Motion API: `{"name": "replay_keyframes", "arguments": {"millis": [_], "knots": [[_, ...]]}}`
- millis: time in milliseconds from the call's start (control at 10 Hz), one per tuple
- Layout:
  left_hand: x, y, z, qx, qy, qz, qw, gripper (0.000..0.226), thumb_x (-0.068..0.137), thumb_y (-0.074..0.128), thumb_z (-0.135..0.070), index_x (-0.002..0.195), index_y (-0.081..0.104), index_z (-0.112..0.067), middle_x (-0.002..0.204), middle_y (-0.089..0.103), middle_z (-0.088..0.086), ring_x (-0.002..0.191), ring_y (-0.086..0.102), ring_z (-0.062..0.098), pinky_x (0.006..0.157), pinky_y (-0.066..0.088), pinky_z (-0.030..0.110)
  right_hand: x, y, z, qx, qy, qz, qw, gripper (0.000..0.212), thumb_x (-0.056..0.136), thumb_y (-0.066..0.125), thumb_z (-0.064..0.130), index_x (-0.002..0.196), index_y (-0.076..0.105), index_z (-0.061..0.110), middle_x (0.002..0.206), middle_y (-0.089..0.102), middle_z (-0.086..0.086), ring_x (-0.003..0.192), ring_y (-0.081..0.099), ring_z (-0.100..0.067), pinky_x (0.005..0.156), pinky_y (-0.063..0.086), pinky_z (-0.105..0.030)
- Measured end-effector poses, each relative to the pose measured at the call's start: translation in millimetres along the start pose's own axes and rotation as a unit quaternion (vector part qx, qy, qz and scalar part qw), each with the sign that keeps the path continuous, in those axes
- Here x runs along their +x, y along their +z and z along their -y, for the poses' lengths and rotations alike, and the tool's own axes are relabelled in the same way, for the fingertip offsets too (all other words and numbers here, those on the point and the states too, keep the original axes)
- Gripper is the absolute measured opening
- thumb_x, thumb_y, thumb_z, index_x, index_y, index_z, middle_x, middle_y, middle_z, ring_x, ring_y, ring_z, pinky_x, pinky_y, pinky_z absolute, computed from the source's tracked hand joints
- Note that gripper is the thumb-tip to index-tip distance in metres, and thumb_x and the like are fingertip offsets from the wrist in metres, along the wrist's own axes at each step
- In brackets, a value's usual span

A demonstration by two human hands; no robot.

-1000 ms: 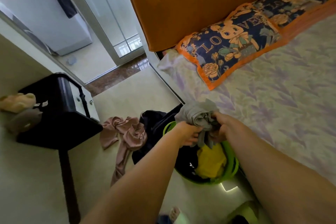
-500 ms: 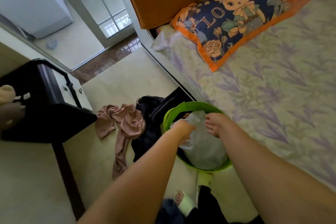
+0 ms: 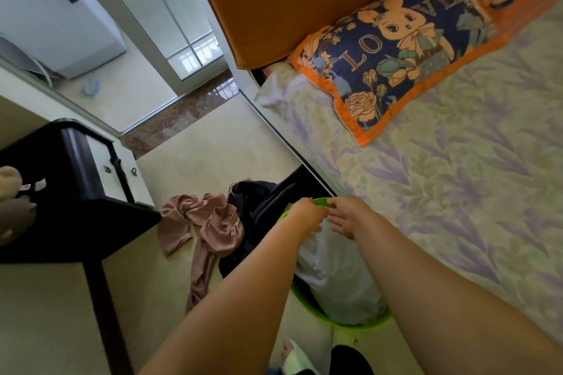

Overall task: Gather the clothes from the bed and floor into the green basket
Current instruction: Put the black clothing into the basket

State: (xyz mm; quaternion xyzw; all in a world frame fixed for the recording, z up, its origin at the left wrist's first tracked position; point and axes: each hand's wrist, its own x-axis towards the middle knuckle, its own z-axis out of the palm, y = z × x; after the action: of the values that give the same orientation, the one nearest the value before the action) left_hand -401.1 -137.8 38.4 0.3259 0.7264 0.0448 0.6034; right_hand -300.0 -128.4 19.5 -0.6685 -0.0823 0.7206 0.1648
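The green basket (image 3: 359, 323) stands on the floor against the bed's side, and a pale grey garment (image 3: 332, 277) lies on top inside it. Both my hands hover over its far rim. My left hand (image 3: 306, 216) has its fingers loosely curled with nothing visible in them. My right hand (image 3: 345, 216) is open, fingers spread, holding nothing. Left of the basket, a pink garment (image 3: 207, 228) lies crumpled on the floor, and a dark navy garment (image 3: 259, 207) sits between it and the basket. No loose clothes show on the bed (image 3: 457, 176).
A black side table (image 3: 70, 207) with a thin leg stands at the left, plush items on it. A navy and orange pillow (image 3: 396, 49) lies at the bed's head against the orange headboard. A glass door is at the back. My slippered foot (image 3: 292, 358) is below the basket.
One second ago both hands held the grey garment above the basket. It now lies in the basket and both hands have let go and lifted to the far rim.
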Motion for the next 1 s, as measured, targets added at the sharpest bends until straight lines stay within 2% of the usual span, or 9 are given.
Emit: {"name": "replay_keyframes", "arguments": {"millis": [100, 200, 300, 400, 500, 600, 800, 900, 1000], "knots": [[11, -2, -7, 0.015, 0.018, 0.001, 1.0, 0.039, 0.093, 0.055, -0.02, 0.129, 0.053, -0.005, 0.124, 0.064, 0.017, 0.106, 0.067, 0.032, 0.082, 0.055, 0.039, 10, 6, 7, 0.012, -0.009, -0.019, 1.0, 0.039, 0.101, 0.042, 0.019, 0.138, 0.045, 0.007, 0.145, 0.046, -0.011, 0.136, 0.042, -0.026, 0.103, 0.04, -0.04], [31, -12, -6, 0.015, 0.035, 0.003, 0.999, 0.04, 0.093, 0.053, -0.021, 0.13, 0.053, -0.005, 0.119, 0.066, 0.016, 0.086, 0.064, 0.026, 0.081, 0.057, 0.039, 22, 19, 15, 0.028, -0.013, -0.025, 0.999, 0.037, 0.1, 0.046, 0.02, 0.134, 0.05, 0.006, 0.136, 0.055, -0.013, 0.124, 0.053, -0.028, 0.073, 0.049, -0.035], [42, -37, -6, 0.035, 0.053, 0.007, 0.998, 0.036, 0.093, 0.054, -0.024, 0.125, 0.056, -0.007, 0.099, 0.062, 0.008, 0.081, 0.059, 0.023, 0.077, 0.056, 0.036, 30, 40, 19, 0.048, -0.013, -0.022, 0.999, 0.037, 0.1, 0.045, 0.02, 0.134, 0.051, 0.006, 0.124, 0.059, -0.014, 0.108, 0.06, -0.028, 0.087, 0.048, -0.041], [54, -65, 0, 0.049, 0.055, 0.045, 0.996, 0.028, 0.087, 0.055, -0.031, 0.112, 0.053, -0.019, 0.096, 0.061, 0.009, 0.08, 0.056, 0.024, 0.067, 0.052, 0.035, 41, 72, 22, 0.056, -0.023, -0.019, 0.998, 0.035, 0.099, 0.047, 0.022, 0.131, 0.055, 0.011, 0.111, 0.063, -0.011, 0.085, 0.062, -0.022, 0.082, 0.049, -0.04], [74, -112, 4, 0.063, 0.039, 0.086, 0.994, 0.045, 0.079, 0.051, -0.037, 0.118, 0.053, -0.013, 0.094, 0.058, 0.011, 0.069, 0.056, 0.023, 0.057, 0.049, 0.032, 50, 117, 29, 0.075, -0.036, -0.031, 0.996, 0.025, 0.098, 0.049, 0.018, 0.117, 0.062, 0.01, 0.12, 0.065, -0.016, 0.099, 0.065, -0.028, 0.068, 0.049, -0.035], [89, -159, 12, 0.077, 0.042, 0.098, 0.991, 0.034, 0.093, 0.045, -0.027, 0.122, 0.053, -0.013, 0.101, 0.064, 0.01, 0.077, 0.059, 0.022, 0.052, 0.041, 0.024, 56, 166, 37, 0.081, -0.054, -0.025, 0.995, 0.023, 0.1, 0.043, 0.016, 0.112, 0.063, 0.013, 0.111, 0.065, -0.014, 0.076, 0.058, -0.019, 0.058, 0.044, -0.03], [124, -221, 18, 0.084, 0.063, 0.077, 0.992, 0.016, 0.097, 0.042, -0.02, 0.108, 0.053, -0.015, 0.073, 0.061, 0.002, 0.058, 0.053, 0.014, 0.052, 0.041, 0.022, 85, 234, 55, 0.071, -0.077, -0.034, 0.994, 0.026, 0.098, 0.044, 0.014, 0.115, 0.063, 0.015, 0.083, 0.061, -0.006, 0.061, 0.051, -0.016, 0.056, 0.048, -0.032], [156, -237, 28, 0.097, 0.076, 0.06, 0.991, 0.031, 0.095, 0.041, -0.021, 0.121, 0.054, -0.011, 0.104, 0.071, 0.011, 0.086, 0.068, 0.024, 0.069, 0.053, 0.031, 109, 258, 61, 0.062, -0.077, -0.047, 0.994, 0.019, 0.098, 0.045, 0.013, 0.106, 0.062, 0.014, 0.078, 0.058, -0.006, 0.06, 0.051, -0.017, 0.059, 0.047, -0.032], [192, -245, 41, 0.093, 0.081, 0.047, 0.991, 0.034, 0.097, 0.04, -0.014, 0.127, 0.054, -0.005, 0.123, 0.064, 0.019, 0.11, 0.064, 0.034, 0.076, 0.057, 0.037, 140, 274, 64, 0.053, -0.07, -0.053, 0.995, 0.022, 0.098, 0.046, 0.014, 0.11, 0.064, 0.011, 0.079, 0.057, -0.007, 0.067, 0.053, -0.019, 0.072, 0.051, -0.036]]}}
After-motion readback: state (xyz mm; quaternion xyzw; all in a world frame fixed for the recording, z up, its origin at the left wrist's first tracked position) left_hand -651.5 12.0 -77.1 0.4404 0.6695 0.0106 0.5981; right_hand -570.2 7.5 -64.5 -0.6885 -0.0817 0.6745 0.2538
